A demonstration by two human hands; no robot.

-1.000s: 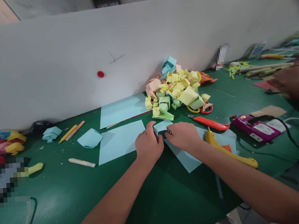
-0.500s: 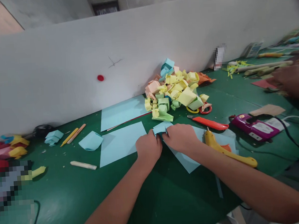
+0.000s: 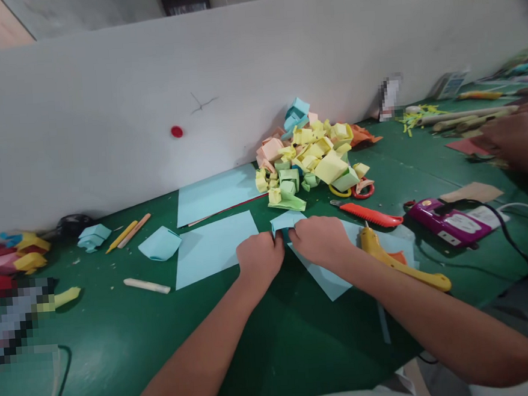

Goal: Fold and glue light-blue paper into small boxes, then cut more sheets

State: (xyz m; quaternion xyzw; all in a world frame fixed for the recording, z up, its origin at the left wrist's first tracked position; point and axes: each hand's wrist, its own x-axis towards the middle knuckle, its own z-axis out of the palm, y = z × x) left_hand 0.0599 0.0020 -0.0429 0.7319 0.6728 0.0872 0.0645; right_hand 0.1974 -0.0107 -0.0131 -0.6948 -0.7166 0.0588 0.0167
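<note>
My left hand (image 3: 261, 257) and my right hand (image 3: 322, 239) meet over a small folded light-blue paper piece (image 3: 286, 220) and pinch it from both sides on the green table (image 3: 120, 347). Its lower part is hidden behind my fingers. A flat light-blue sheet (image 3: 213, 248) lies just left of my left hand. Another light-blue sheet (image 3: 330, 281) lies under my right wrist. Beyond my hands rises a heap of folded yellow, green, pink and blue paper pieces (image 3: 310, 155).
A yellow glue gun (image 3: 402, 264), an orange utility knife (image 3: 367, 213), scissors (image 3: 354, 190) and a purple device (image 3: 447, 224) with a black cord lie to the right. Another person's hand (image 3: 515, 141) works at far right. Pencils (image 3: 128, 231), a folded blue piece (image 3: 159, 244) and a white partition (image 3: 105, 118) stand left and behind.
My left thumb has come down off the top of the blue piece, and both hands now pinch it closer together at its lower edge. Nothing else on the table has shifted.
</note>
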